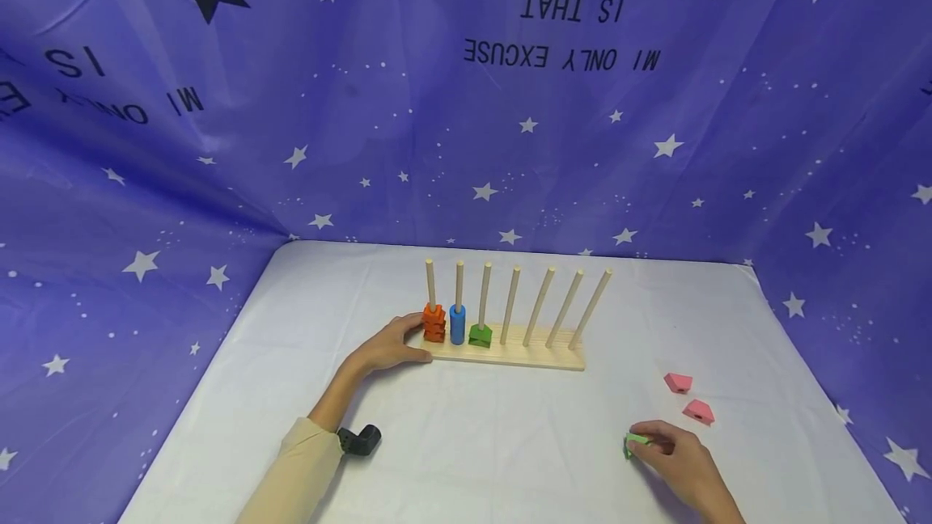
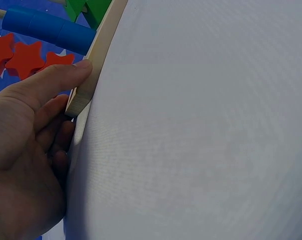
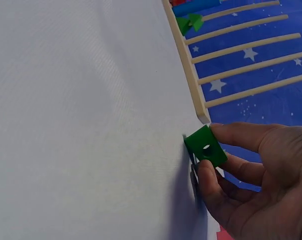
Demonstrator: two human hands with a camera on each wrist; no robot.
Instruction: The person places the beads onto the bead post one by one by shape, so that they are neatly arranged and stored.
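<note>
A wooden peg rack (image 1: pixel 539 357) with several upright pegs stands on the white table. My left hand (image 1: pixel 393 344) holds its left end, with the thumb (image 2: pixel 75 75) along the base edge and the other fingers curled behind it. Orange-red star blocks (image 1: pixel 434 324) are stacked on the leftmost peg. Beside them are blue cylinder blocks (image 1: pixel 457 327) on the second peg and green blocks (image 1: pixel 480 336) on the third. Right of the rack and nearer me, my right hand (image 1: pixel 680 463) pinches a green block (image 3: pixel 197 142) with a hole through it, between thumb and fingers.
Two pink blocks (image 1: pixel 678 382) with holes lie on the white tablecloth (image 1: pixel 473 443), just beyond my right hand. A blue star-printed cloth (image 1: pixel 451 103) hangs behind the table and at both sides. A black device is strapped to my left wrist.
</note>
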